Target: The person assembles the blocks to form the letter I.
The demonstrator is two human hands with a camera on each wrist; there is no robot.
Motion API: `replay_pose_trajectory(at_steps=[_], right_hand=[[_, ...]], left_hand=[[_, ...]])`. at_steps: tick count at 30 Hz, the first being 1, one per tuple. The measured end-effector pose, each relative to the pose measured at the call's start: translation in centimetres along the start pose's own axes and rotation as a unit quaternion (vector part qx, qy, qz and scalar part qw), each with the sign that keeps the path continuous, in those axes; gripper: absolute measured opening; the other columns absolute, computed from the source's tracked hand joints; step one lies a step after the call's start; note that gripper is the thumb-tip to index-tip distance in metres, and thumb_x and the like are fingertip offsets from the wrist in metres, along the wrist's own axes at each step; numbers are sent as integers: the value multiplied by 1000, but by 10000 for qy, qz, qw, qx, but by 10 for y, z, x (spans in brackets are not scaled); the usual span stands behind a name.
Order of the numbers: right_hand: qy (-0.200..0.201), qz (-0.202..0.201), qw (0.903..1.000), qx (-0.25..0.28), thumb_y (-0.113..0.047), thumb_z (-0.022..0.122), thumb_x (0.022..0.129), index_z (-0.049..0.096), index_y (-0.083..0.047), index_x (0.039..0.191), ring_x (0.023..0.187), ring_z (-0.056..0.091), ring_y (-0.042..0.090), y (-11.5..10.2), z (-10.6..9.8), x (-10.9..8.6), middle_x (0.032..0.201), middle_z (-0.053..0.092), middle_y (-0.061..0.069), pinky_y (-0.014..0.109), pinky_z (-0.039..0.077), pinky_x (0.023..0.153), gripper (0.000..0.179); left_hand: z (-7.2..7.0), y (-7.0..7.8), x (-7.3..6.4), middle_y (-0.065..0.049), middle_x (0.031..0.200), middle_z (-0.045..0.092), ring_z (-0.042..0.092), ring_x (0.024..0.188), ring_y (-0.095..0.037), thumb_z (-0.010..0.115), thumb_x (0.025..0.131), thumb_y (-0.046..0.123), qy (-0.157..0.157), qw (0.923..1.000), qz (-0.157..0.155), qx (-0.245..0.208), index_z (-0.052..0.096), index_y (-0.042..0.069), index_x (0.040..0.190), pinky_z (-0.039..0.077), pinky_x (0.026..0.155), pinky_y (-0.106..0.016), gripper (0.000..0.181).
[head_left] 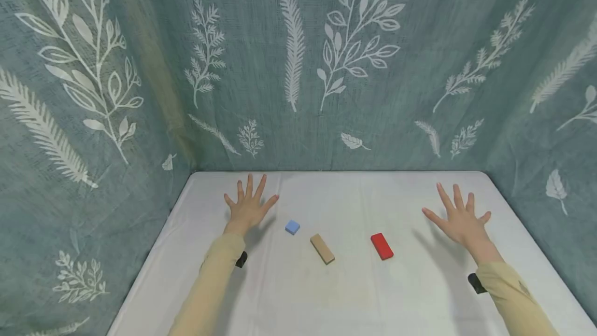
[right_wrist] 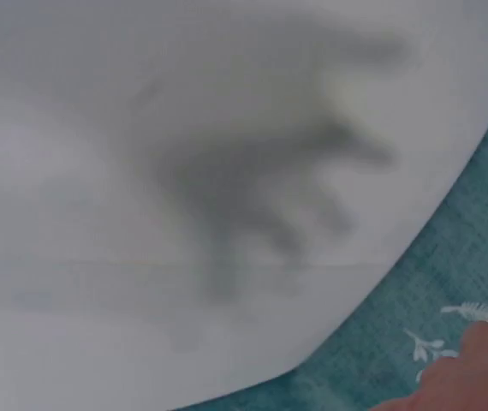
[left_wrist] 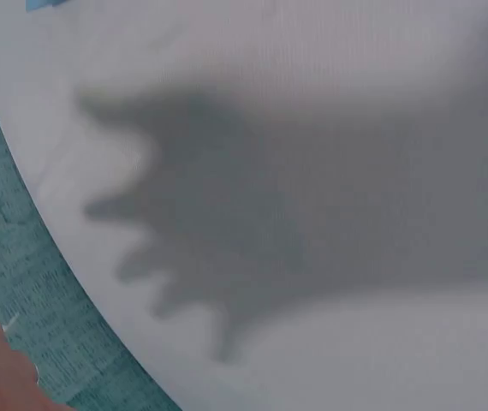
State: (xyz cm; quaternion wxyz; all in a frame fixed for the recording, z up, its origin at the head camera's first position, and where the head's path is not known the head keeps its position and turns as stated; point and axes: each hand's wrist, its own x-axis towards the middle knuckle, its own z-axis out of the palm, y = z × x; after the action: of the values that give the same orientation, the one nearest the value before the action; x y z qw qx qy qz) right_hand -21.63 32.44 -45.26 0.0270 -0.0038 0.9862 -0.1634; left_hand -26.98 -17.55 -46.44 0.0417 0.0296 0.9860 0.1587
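Observation:
My left hand [head_left: 247,210] is held above the white table with its fingers spread, left of a small blue block [head_left: 292,227]. Over the table's right side, my right hand [head_left: 460,222] also has its fingers spread and holds nothing. Between the hands lie the blue block, a longer tan wooden block [head_left: 323,249] and a red block [head_left: 382,246]. Of the three, the red one is nearest to the right hand. In the left wrist view, the left hand's shadow falls on the cloth, and a corner of the blue block [left_wrist: 45,3] shows at the top edge.
A white cloth covers the table [head_left: 345,299]. Green curtains [head_left: 261,66] with white leaf prints hang behind it and at both sides. Each sleeve has a small black device [head_left: 477,283] at the wrist.

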Motion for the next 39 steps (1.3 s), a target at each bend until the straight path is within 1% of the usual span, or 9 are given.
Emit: replay_pose_trajectory(at_steps=[5, 7, 13, 17, 20, 24, 27, 32, 39], right_hand=[[-125, -96, 9999, 21, -68, 38, 90, -12, -24, 152, 134, -12, 63, -5, 1, -1, 154, -10, 30, 90, -6, 85, 91], [-180, -121, 9998, 4, -68, 38, 89, -11, -24, 152, 134, -11, 62, -6, 2, -2, 155, -10, 29, 89, -6, 87, 91], [-267, -232, 9993, 114, -67, 41, 89, -9, -23, 152, 136, -6, 60, -9, 6, -7, 156, -6, 28, 88, -3, 91, 92], [-320, -387, 9982, 313, -65, 46, 88, -7, -23, 153, 138, -1, 58, -11, 11, -10, 156, -2, 28, 85, 0, 95, 93], [-380, -584, 9957, 616, -59, 53, 88, -4, -22, 153, 139, 1, 56, -13, 17, -11, 157, 1, 27, 82, 1, 99, 94], [-516, -959, 9870, 1185, -50, 61, 87, 1, -19, 154, 141, 3, 53, -19, 22, -13, 157, 6, 26, 78, 3, 104, 95], [-605, -1234, 9801, 1436, -45, 66, 86, 5, -18, 154, 142, 6, 51, -22, 26, -15, 157, 10, 25, 75, 9, 107, 95], [-682, -1489, 9739, 1574, -42, 69, 84, 11, -19, 154, 141, 13, 50, -26, 35, -19, 157, 15, 22, 69, 22, 109, 94], [-719, -1724, 9695, 1587, -38, 70, 84, 16, -16, 153, 139, 20, 51, -33, 43, -26, 154, 23, 24, 66, 30, 107, 90]], left_hand=[[0, 7, 0, -13, 160, -10, -12, 145, -43, 27, 92, 69, -34, 9999, 130, -12, 0, 27, 153, -4, 107, -76, 79], [1, 12, -1, -14, 160, -10, -11, 145, -43, 29, 93, 67, -59, 9998, 183, -65, 1, 26, 154, -4, 107, -76, 78], [9, 26, -5, -13, 160, -7, -6, 146, -43, 33, 93, 65, -25, 9988, 428, -232, 1, 27, 153, -2, 109, -74, 78], [16, 34, -7, -13, 160, -3, -3, 146, -42, 35, 93, 64, 33, 9971, 642, -398, 2, 26, 153, 1, 112, -71, 79], [20, 40, -12, -12, 160, -3, -1, 147, -40, 36, 93, 64, 20, 9955, 749, -588, 2, 26, 153, 2, 114, -69, 79], [26, 50, -19, -14, 160, 2, 3, 147, -39, 39, 94, 61, 87, 9917, 906, -904, 5, 24, 154, 7, 116, -65, 79], [30, 59, -24, -15, 160, 5, 5, 147, -38, 41, 94, 58, 111, 9882, 1047, -1111, 8, 21, 154, 9, 118, -62, 78], [38, 71, -34, -16, 159, 8, 8, 147, -38, 47, 94, 52, 84, 9822, 1238, -1408, 11, 16, 153, 10, 118, -60, 78], [52, 79, -46, -17, 159, 11, 9, 146, -39, 50, 94, 48, 89, 9710, 1349, -1973, 13, 12, 153, 10, 119, -59, 79]])
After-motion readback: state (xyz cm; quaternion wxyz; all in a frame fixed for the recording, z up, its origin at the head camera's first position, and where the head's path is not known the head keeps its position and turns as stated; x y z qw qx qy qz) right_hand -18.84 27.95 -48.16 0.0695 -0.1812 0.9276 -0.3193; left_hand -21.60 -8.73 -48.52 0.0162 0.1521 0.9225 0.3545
